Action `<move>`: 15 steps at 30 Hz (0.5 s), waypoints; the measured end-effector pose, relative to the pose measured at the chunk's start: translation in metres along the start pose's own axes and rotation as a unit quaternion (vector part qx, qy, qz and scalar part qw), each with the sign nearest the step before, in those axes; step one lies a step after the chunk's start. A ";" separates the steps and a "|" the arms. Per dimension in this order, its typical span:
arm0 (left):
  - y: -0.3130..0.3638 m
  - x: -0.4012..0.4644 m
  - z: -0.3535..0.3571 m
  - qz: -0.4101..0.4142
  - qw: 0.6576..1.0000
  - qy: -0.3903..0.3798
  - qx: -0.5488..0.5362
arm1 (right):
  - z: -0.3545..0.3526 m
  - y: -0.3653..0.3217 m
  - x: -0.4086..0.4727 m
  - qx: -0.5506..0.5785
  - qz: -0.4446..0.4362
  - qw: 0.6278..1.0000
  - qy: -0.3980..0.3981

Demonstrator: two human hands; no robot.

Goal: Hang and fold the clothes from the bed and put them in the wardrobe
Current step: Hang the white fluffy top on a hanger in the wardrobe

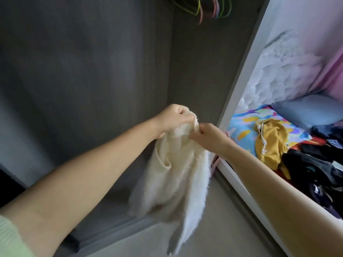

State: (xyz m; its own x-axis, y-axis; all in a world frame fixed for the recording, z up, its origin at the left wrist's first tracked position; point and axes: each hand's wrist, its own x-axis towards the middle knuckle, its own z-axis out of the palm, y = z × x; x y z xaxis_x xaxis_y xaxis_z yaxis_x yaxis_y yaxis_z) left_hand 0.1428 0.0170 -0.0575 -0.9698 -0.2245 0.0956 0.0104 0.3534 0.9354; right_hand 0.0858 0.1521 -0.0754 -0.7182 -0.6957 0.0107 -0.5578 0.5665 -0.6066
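**Sweater held up at the wardrobe, ready for a hanger**

Both hands pinch the ribbed neck of a white fluffy sweater (172, 171). The left hand (175, 117) has its fingers curled round the far side of the collar; the right hand (207, 135) grips the near side, knuckles up, the two hands almost touching. The body and sleeves of the sweater hang free below them, clear of the floor (213, 229).

The sweater is held in front of the open wardrobe (83, 71), whose dark inner walls fill the left and centre of the view. Above, at the top edge, a row of coloured hangers (209, 8) hangs, well apart from the hands. To the right, past a white frame, is the bed (239, 127), with a yellow garment (271, 141) and a heap of dark clothes (315, 164) lying on it, and a grey pillow (308, 112) behind.

The step in hand looks like hanging this sweater, with most of the pile still to do. I cannot tell whether a hanger is already inside the neck. If not, the next move calls for one hand to take the whole collar while the other reaches up for a hanger and feeds it through the neck without stretching the knit.
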 end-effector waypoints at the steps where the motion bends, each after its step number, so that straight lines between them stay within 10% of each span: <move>1: -0.002 0.000 -0.006 0.008 1.000 -0.004 0.021 | 0.000 0.003 0.003 0.006 0.022 0.999 0.025; 6: -0.009 -0.002 -0.027 0.040 0.973 0.010 0.227 | -0.007 -0.014 0.027 0.126 -0.020 0.984 0.121; 11: -0.041 -0.005 -0.062 -0.082 0.878 0.088 0.463 | -0.022 -0.040 0.050 0.155 -0.105 0.963 0.192; 15: -0.068 -0.010 -0.093 -0.280 0.919 0.127 0.245 | -0.033 -0.032 0.068 0.152 -0.103 0.959 0.217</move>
State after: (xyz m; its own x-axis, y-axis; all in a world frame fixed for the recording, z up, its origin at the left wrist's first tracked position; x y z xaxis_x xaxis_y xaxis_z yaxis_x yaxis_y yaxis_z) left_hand 0.1742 -0.0898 -0.0906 -0.7005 -0.6790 -0.2197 -0.6447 0.4701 0.6027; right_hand 0.0410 0.1018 -0.0291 -0.7481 -0.4925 0.4448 -0.6065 0.2353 -0.7595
